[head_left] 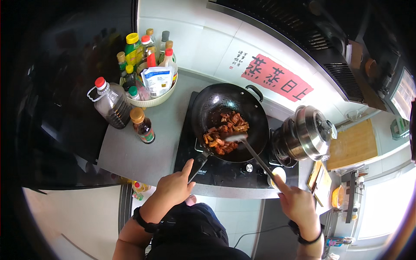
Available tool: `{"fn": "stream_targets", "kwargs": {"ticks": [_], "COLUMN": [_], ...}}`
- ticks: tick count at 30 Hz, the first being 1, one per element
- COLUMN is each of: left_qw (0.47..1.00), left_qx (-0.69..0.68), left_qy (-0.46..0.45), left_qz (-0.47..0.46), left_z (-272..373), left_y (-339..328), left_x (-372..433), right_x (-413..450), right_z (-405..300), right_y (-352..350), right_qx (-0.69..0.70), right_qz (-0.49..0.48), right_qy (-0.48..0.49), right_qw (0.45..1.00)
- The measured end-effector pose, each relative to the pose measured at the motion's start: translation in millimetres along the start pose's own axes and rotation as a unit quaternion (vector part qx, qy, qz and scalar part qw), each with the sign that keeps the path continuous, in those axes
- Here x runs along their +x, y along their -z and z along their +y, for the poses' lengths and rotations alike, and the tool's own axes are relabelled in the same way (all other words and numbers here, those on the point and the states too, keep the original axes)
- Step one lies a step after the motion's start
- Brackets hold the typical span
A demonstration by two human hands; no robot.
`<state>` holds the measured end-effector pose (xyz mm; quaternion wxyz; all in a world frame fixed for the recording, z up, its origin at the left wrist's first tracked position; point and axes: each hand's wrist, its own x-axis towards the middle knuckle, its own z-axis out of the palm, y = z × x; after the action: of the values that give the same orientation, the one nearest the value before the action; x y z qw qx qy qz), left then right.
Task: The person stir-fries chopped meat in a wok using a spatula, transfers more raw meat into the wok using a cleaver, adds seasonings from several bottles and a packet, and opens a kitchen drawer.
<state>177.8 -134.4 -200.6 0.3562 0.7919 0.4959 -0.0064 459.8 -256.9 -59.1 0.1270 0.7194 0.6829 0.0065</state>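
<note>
A black wok point(250, 120) sits on the left side of a black glass gas hob point(221, 177). Browned pieces of meat point(224, 130) lie in its lower middle. My left hand point(175, 187) is closed around the wok's long handle point(199, 165), index finger laid along it. In my right hand point(297, 203) is the shaft of a metal spatula point(239, 138), whose blurred blade is among the pieces. A small pale bowl point(280, 175) stands at the hob's front edge, partly behind the spatula shaft and my right hand.
A lidded steel pot point(305, 133) stands on the right burner. On the left counter are a basket point(156, 101) of sauce bottles, a large plastic jug point(112, 104) and a gold-capped bottle point(143, 126). A range hood point(292, 48) hangs above; a wooden board point(354, 144) leans at right.
</note>
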Motion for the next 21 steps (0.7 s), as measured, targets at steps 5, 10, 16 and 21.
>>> {"fn": "stream_targets", "kwargs": {"ticks": [5, 10, 16, 21], "left_qw": [1.0, 1.0, 1.0, 1.0], "left_qx": [0.009, 0.01, 0.008, 0.017], "left_qy": [0.004, 0.006, 0.012, 0.008], "left_qz": [0.006, -0.003, -0.019, 0.003], "left_z": [-1, 2, 5, 2], "left_y": [0, 4, 5, 1], "left_x": [-1, -1, -1, -1], "right_x": [-32, 7, -10, 19], "right_z": [8, 2, 1, -29], "right_y": [28, -42, -35, -54], "right_qx": [-0.017, 0.135, 0.228, 0.261], "right_qz": [-0.041, -0.025, 0.012, -0.01], "right_qy": [-0.001, -0.078, -0.113, -0.076], "right_qw": [0.999, 0.987, 0.967, 0.962]}}
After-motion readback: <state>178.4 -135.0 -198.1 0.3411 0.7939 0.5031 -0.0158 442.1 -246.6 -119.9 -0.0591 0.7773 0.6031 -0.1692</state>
